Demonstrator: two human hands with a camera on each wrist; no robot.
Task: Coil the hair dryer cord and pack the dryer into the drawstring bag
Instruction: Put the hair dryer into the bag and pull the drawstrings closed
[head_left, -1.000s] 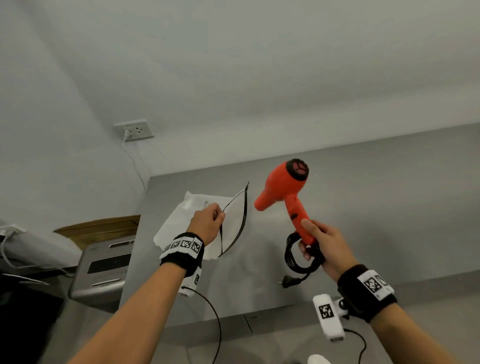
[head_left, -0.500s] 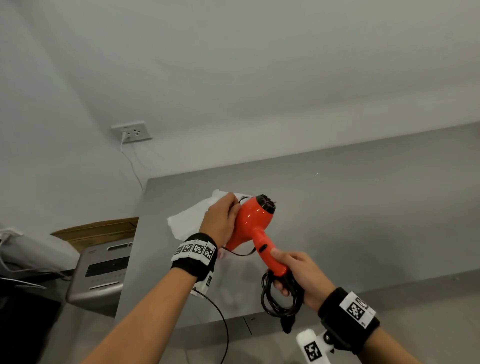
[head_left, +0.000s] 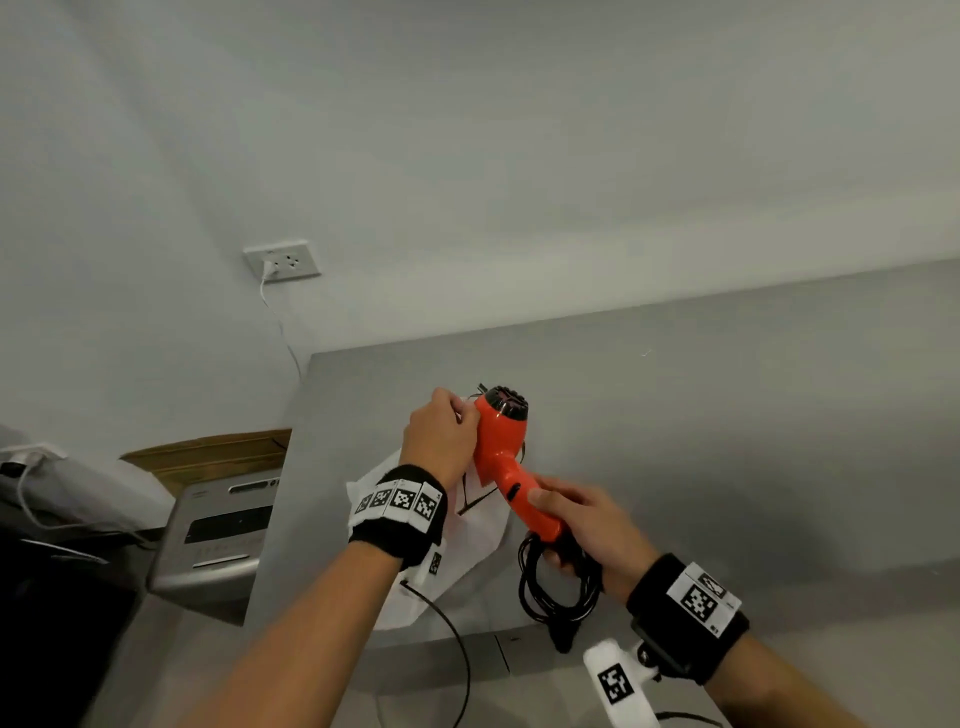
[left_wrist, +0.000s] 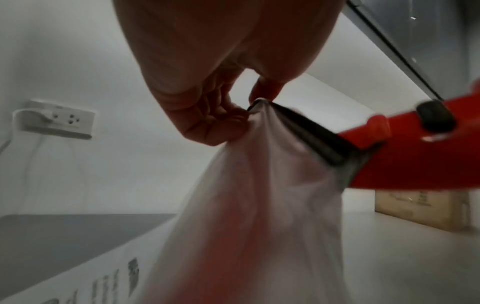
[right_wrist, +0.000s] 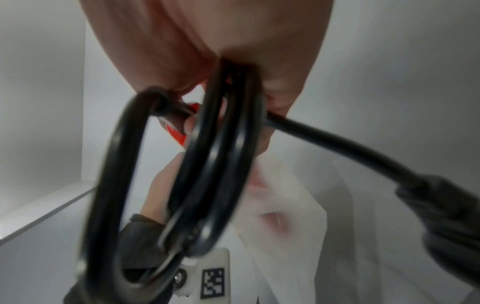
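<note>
Now the white drawstring bag (head_left: 410, 571) hangs off the gray bench (head_left: 727, 441), lifted higher than a moment ago. The orange hair dryer (head_left: 501, 457) has moved closer to the bag, nose poking into the bag's dark rim. The right hand (head_left: 576, 525) wraps round the dryer handle and the black coiled cord (head_left: 556, 592), whose loops dangle below. The left hand (head_left: 441, 431) pinches the bag's rim beside the dryer.

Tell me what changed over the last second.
The right hand brought the hair dryer left and down, nozzle first into the bag. The left hand lifted the bag's rim to meet it. The coiled cord stays gripped with the handle.
</note>
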